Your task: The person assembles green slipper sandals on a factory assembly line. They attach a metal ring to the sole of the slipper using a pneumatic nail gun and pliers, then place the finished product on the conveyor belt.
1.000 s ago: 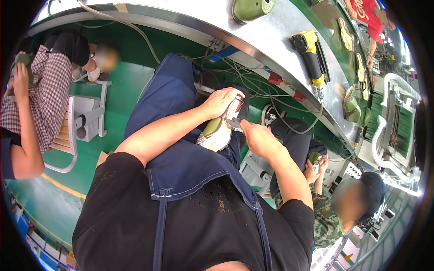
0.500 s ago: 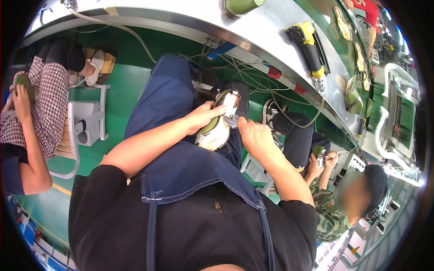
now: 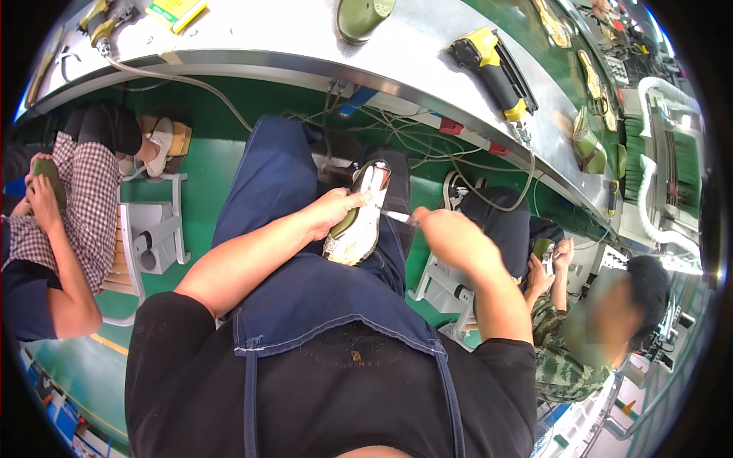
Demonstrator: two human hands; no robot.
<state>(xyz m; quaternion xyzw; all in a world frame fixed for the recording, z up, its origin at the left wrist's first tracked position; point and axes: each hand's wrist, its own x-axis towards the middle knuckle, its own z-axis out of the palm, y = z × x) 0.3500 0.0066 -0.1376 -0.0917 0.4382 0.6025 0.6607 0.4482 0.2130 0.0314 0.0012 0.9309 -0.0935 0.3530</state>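
Tool (image 3: 398, 217) drawn outward; metal bench (image 3: 420, 49) above green floor (image 3: 202, 164).

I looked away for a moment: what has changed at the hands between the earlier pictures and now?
The left hand has shifted from the far end of the shoe to its left side, baring more of the pale underside. The right hand has drawn rightward with the metal tool, whose tip is now near the underside's right edge. Nothing was let go; shoe and tool stay in hand.
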